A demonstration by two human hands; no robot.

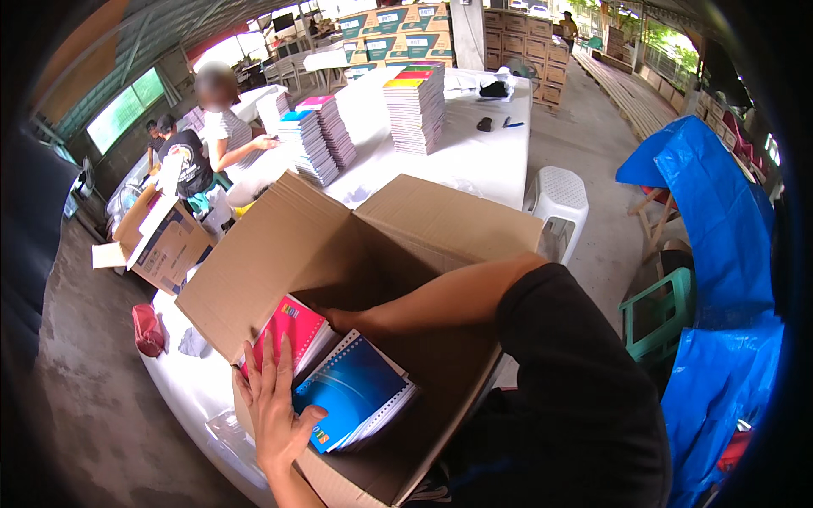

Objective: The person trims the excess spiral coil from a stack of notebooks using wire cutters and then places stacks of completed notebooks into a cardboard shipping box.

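Observation:
An open cardboard box point(271, 245) stands in front of me with two stacks of spiral notebooks inside. One stack has a pink notebook point(296, 323) on top; the other, beside it and nearer me, is topped by a blue notebook point(351, 385). My left hand point(278, 406) lies with fingers stretched over the pink notebook's left edge, its thumb near the blue one. From the right my right arm reaches into the box. Part of my right hand point(340, 318) shows at the far side of the pink stack; its fingers are hidden.
Tall notebook stacks point(412, 110) and shorter ones point(309, 148) stand on the white-covered table point(483, 161). A white stool point(561, 190), a green chair point(660, 313) and a blue tarp point(720, 229) are on the right. Another person point(233, 140) is across the table; a second carton point(174, 250) is left.

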